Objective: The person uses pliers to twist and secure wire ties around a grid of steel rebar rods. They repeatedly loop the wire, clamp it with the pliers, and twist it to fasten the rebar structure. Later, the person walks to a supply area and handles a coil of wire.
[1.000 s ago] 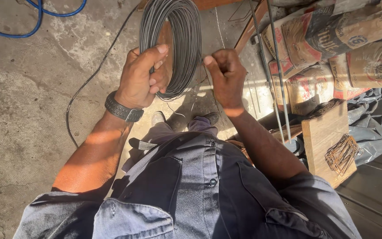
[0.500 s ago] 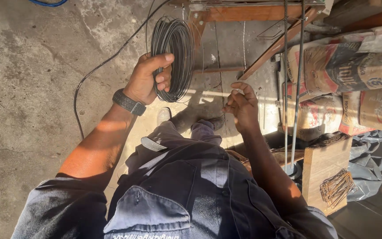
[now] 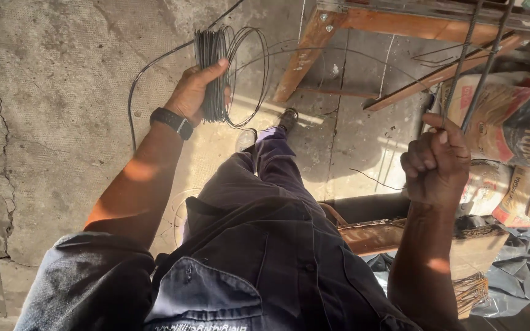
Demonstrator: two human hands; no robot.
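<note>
— Biggest first? Cracked concrete floor (image 3: pixel 62 92) underfoot, with a wooden trestle frame (image 3: pixel 363 24) standing on it, up and right of the wire coil.
— Right of the coil?
— Stacked paper cement sacks (image 3: pixel 522 122), well apart from it; two ribbed steel rods (image 3: pixel 473 61) slanting in front of them.
— And the coil itself?
— Coil of dark tie wire (image 3: pixel 213 73), held upright above the floor, a few loops sprung loose on its right side, one strand (image 3: pixel 363 54) arching away rightward toward the rods.
— Hands?
— Left hand (image 3: pixel 199 92) clamped around the coil's bundled edge, black wristwatch (image 3: pixel 172 122) just below. Right hand (image 3: pixel 437 162) far right of the coil, fisted tight; strand's end inside it too thin to make out.
</note>
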